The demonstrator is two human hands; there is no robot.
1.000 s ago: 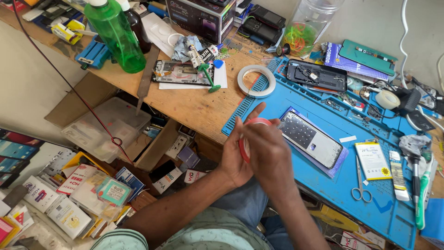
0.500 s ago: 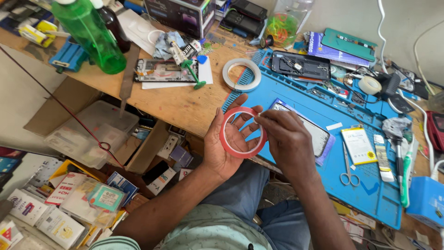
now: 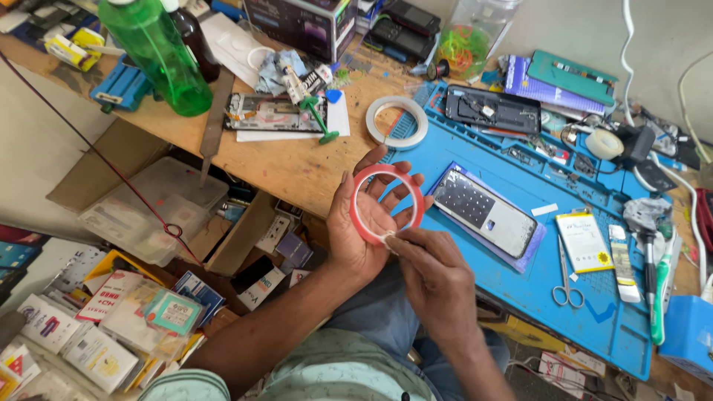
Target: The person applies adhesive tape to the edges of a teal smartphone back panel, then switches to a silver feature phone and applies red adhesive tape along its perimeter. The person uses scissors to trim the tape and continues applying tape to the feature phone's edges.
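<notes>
Your left hand (image 3: pixel 356 230) holds a thin red roll of tape (image 3: pixel 386 204) upright, palm toward you, with the fingers curled round the ring's far edge and the thumb on its near side, so the hand is closed on it. Your right hand (image 3: pixel 434 278) sits just below, thumb and forefinger pinched together at the bottom of the ring, where a small pale end of tape shows between the fingertips. Both hands hang over the near edge of the wooden surface (image 3: pixel 290 163), in front of your lap.

Just right of the roll, a phone (image 3: pixel 484 212) lies screen up on a blue work mat (image 3: pixel 594 312). Beyond the roll, a white roll of tape (image 3: pixel 397 122) lies flat where the wood meets the mat. Scissors (image 3: pixel 568 278) and a small yellow-and-white pack (image 3: pixel 584 241) rest further right on the mat. A green bottle (image 3: pixel 160 56) stands at the far left of the surface, with an opened phone frame (image 3: pixel 267 111) lying between it and the white roll.
</notes>
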